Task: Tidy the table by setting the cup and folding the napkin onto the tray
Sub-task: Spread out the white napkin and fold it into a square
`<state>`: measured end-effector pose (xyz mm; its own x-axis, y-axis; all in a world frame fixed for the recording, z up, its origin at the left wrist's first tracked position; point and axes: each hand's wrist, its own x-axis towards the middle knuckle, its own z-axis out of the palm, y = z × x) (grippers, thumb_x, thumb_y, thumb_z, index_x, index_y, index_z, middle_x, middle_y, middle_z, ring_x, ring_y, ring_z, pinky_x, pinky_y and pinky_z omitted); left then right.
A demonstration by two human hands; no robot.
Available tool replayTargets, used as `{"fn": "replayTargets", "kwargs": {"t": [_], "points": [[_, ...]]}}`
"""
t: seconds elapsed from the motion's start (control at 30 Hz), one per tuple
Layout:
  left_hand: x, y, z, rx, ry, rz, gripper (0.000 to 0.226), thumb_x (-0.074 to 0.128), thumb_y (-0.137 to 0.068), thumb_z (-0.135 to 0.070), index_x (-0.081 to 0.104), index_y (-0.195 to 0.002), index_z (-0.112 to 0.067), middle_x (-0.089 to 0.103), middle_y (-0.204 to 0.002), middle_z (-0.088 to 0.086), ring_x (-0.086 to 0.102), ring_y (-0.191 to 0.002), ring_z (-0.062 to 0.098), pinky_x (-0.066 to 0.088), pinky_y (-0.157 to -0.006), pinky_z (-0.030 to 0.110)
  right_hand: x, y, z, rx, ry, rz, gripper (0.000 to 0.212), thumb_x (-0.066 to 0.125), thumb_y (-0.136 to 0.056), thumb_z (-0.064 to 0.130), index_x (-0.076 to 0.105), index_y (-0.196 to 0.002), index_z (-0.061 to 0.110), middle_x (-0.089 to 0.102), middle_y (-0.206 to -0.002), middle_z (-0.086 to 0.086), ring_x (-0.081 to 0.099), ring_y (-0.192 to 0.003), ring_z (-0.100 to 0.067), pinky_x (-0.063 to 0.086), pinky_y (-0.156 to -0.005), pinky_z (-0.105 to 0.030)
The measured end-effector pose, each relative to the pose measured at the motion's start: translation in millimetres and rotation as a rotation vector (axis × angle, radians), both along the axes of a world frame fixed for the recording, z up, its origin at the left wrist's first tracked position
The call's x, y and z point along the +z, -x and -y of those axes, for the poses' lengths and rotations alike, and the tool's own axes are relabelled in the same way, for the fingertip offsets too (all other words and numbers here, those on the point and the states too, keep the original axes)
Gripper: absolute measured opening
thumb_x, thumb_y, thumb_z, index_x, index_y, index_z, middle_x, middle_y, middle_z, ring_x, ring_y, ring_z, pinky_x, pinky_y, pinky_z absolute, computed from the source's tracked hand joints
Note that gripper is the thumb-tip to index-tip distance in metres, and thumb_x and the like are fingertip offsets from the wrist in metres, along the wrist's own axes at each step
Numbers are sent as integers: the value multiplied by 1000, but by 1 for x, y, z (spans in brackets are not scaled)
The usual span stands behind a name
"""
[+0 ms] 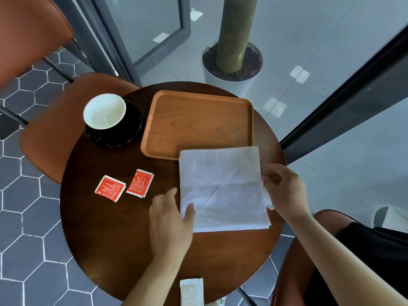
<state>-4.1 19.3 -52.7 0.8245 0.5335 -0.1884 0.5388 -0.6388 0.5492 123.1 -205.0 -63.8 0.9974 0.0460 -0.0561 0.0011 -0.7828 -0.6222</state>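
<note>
Closest to the lens, two bare forearms are extended over a round dark wooden table point(110, 228), read here as a clock face with six o'clock at the person's edge. The left hand point(170, 221) is laid flat with its fingers spread and relaxed; its thumb is pressed on the near left edge of the napkin point(220, 188), while the other fingers are rested on the wood just beside the cloth. The right hand point(284, 191) is curled, and the napkin's right edge is pinched between thumb and fingers, a little of the cloth being bunched there.

The napkin, white and already folded into a thick rectangle, is spread on the table at about three o'clock. Its far edge is lapped over the near right corner of the tray point(198, 120), which is set at twelve to one o'clock and carries nothing else. The cup point(103, 111), white inside, is seated on a black saucer point(132, 131) at ten to eleven o'clock, just beside the tray's left rim and apart from it.

Two red sachets point(110, 188) are placed side by side at nine o'clock. A white paper packet point(191, 292) is found at the six o'clock edge. A brown chair point(50, 129) is tucked under the table behind the cup, and a potted trunk point(231, 80) is seen on the floor beyond twelve o'clock.
</note>
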Motion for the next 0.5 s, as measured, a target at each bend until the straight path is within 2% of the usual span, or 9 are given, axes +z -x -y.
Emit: {"fn": "replayTargets", "kwargs": {"t": [0.07, 0.1, 0.13, 0.2, 0.27, 0.37, 0.5], "points": [[-2, -2, -4, 58, 73, -74, 59, 64, -92, -42, 49, -142, -14, 58, -129, 7, 63, -107, 21, 54, -85, 31, -1, 18, 1, 13, -1, 17, 9, 68, -88, 7, 73, -92, 14, 71, -88, 1, 63, -74, -14, 48, -62, -17], [-3, -4, -5, 63, 88, -93, 60, 62, -93, -43, 47, -143, -13, 60, -127, 6, 64, -106, 20, 52, -84, 29, -1, 27, 0, 27, -1, 19, 12, 70, -87, 6, 74, -96, 14, 70, -90, 4, 63, -73, -9, 44, -62, -11], [-4, -6, -5, 57, 89, -106, 60, 61, -94, -43, 47, -144, -13, 63, -123, 5, 64, -105, 19, 50, -83, 28, -2, 37, 0, 48, 2, 22, 15, 72, -86, 5, 75, -98, 13, 69, -92, 4, 63, -73, -7, 45, -63, -11], [-5, -10, -5, 44, 87, -125, 56, 60, -95, -41, 49, -142, -12, 67, -116, 4, 63, -106, 19, 48, -85, 29, -5, 52, -2, 111, 23, 58, 20, 75, -83, 0, 76, -100, 10, 70, -96, 0, 66, -77, -14, 56, -65, -24], [-4, -14, -6, 46, 82, -119, 46, 61, -96, -36, 57, -134, -12, 70, -106, 2, 65, -100, 19, 49, -83, 29, -9, 62, -5, 208, 78, 141, 21, 78, -78, -4, 77, -97, 6, 70, -97, -6, 66, -84, -26, 58, -69, -37], [-6, -17, -8, 72, 121, -103, 23, 65, -93, -30, 68, -109, -15, 70, -89, -4, 64, -84, 16, 50, -73, 30, -16, 69, -9, 329, 142, 193, 11, 78, -81, 0, 76, -89, 7, 68, -96, -7, 63, -86, -29, 57, -66, -41], [-9, -14, -11, 226, 326, -103, 10, 71, -88, -22, 66, -95, -20, 66, -82, -10, 65, -80, 13, 51, -66, 28, -21, 75, -10, 326, 161, 196, 7, 76, -83, 1, 75, -87, 6, 67, -97, -6, 63, -86, -29, 57, -63, -42]]}}
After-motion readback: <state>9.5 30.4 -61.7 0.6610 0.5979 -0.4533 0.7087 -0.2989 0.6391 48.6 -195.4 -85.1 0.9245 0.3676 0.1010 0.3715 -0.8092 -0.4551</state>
